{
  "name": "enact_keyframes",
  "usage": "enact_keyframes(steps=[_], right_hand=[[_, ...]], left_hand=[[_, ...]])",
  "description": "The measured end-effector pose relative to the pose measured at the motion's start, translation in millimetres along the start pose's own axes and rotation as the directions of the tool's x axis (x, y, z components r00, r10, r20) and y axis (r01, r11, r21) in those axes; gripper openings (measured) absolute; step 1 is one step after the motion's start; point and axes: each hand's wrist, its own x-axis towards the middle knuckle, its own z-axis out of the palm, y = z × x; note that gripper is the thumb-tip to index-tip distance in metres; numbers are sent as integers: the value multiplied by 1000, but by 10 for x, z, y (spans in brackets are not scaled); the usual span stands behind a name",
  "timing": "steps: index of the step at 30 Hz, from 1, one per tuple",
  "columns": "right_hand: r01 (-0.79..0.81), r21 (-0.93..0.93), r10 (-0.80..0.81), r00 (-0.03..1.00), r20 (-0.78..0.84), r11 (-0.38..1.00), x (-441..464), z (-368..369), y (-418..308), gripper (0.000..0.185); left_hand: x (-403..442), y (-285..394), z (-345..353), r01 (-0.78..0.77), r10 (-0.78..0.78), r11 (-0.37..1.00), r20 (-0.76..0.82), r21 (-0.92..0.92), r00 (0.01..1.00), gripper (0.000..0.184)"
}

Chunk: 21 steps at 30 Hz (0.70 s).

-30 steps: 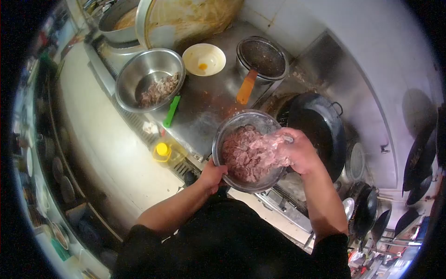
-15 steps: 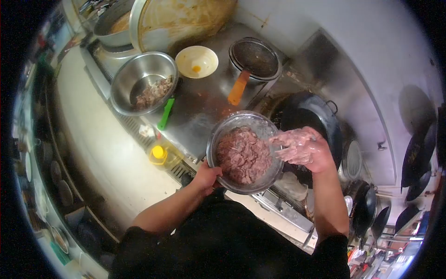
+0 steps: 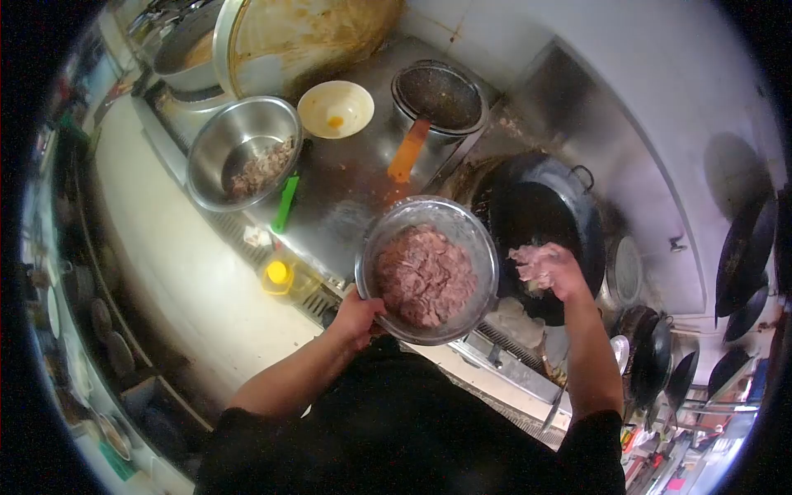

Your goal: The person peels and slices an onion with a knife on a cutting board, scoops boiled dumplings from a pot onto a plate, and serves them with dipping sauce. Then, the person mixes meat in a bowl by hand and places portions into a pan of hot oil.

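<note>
My left hand (image 3: 360,318) grips the near-left rim of a steel bowl (image 3: 483,247), its thumb over the edge. Raw sliced meat (image 3: 425,276) with a wet, pinkish coating fills much of this bowl. Over the dark wok (image 3: 587,216) on the right is my right hand (image 3: 568,276), with raw meat slices (image 3: 532,260) in its fingers. The hand's underside and the wok's bottom beneath it are partly hidden.
Behind stand a steel basin (image 3: 202,169) with some meat, a cream bowl (image 3: 353,101) with yellow residue, and a strainer (image 3: 441,97) over a pot. A green-handled utensil (image 3: 285,205), an orange handle (image 3: 407,157) and an oil bottle (image 3: 285,280) are near.
My right hand has moved down and away from the bowl's right rim to over the wok, carrying meat. The left hand still holds the bowl, and the view has shifted slightly.
</note>
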Motion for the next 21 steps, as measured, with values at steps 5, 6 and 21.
enact_keyframes(steps=[5,6,21], right_hand=[[8,-240,-38,992,-120,971,84,-251,371,23],[-69,-494,-48,975,-219,866,49,-243,316,20],[-195,172,235,936,-260,966,-97,-630,-238,48]], left_hand=[[-47,-58,-30,-34,34,999,8,-8,999,46],[-78,-55,-16,-19,19,1000,-26,-12,999,46],[430,-777,-81,-113,205,896,-174,430,963,35]])
